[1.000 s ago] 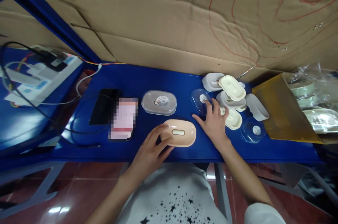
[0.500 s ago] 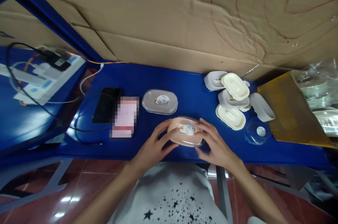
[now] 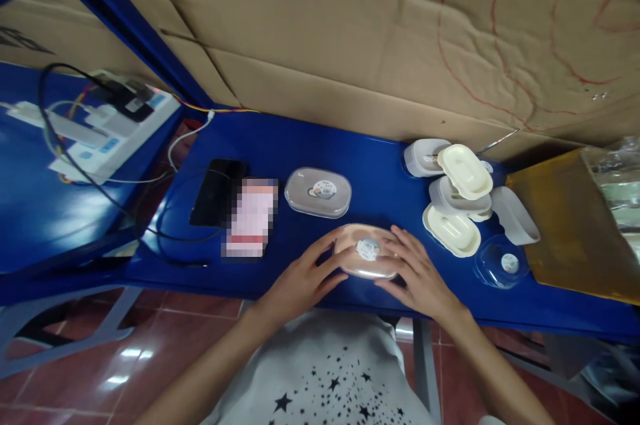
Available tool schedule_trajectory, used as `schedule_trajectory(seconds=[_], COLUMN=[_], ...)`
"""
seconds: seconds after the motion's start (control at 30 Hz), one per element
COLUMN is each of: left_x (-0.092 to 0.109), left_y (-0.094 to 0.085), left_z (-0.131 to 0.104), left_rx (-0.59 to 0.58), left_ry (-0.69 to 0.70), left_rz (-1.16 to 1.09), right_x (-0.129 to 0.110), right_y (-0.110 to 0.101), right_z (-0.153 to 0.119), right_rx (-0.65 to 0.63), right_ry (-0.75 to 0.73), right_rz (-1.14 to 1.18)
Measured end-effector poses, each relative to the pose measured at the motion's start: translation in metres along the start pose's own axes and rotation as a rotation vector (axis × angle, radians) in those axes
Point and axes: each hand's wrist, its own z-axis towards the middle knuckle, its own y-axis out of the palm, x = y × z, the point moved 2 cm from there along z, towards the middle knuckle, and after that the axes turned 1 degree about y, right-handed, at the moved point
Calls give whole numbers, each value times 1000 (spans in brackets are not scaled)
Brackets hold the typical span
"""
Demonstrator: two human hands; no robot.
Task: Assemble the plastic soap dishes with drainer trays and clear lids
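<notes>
A pink oval box with a clear lid and a round label (image 3: 367,249) is held near the table's front edge. My left hand (image 3: 315,273) grips its left end, fingertips on the lid and thumb at the near side. Around the right end are the fingers of my right hand (image 3: 417,273), its thumb also on the near side. A grey lidded box (image 3: 319,193) with a label lies just beyond, to the left. To the right is a loose pile of cream trays (image 3: 466,172) and white boxes (image 3: 447,197), with a clear lid (image 3: 501,263) near it.
On the left lie a black phone (image 3: 216,193), a blurred pink-screened device (image 3: 251,217) and cables. A white power strip (image 3: 115,138) sits farther left. An open carton (image 3: 575,225) with wrapped items stands at the right. Cardboard (image 3: 320,31) backs the blue table (image 3: 280,138).
The whole view has shifted, so the table's things appear farther right. Both hands remain on the pink box, and the left fingers have moved slightly on its lid.
</notes>
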Motion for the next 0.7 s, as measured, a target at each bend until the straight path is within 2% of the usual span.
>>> schedule_trajectory(seconds=[0.07,0.17,0.27,0.33,0.43,0.53,0.63,0.7], left_x=[2,4,6,11,19,23,25,27], left_y=[0,-2,-4,-5,-3,2,9,13], left_z=[-2,-5,-6,-5,-2,2,10,18], left_rx=[0,63,101,114,119,90,50,38], left_ry=[-1,-9,-20,-5,20,31,88,143], left_rz=[-1,-9,3,15,24,29,45,67], right_x=[14,31,37,38,37,36,21,3], right_y=[-8,-16,-18,-20,-28,-32,-26,-21], right_z=[2,21,48,55,37,-4,-35,-41], right_rx=[4,40,30,30,96,168,142,74], right_ry=[68,197,268,287,348,505,584,509], right_rz=[-49,-187,-300,-320,-327,-432,-465,-348])
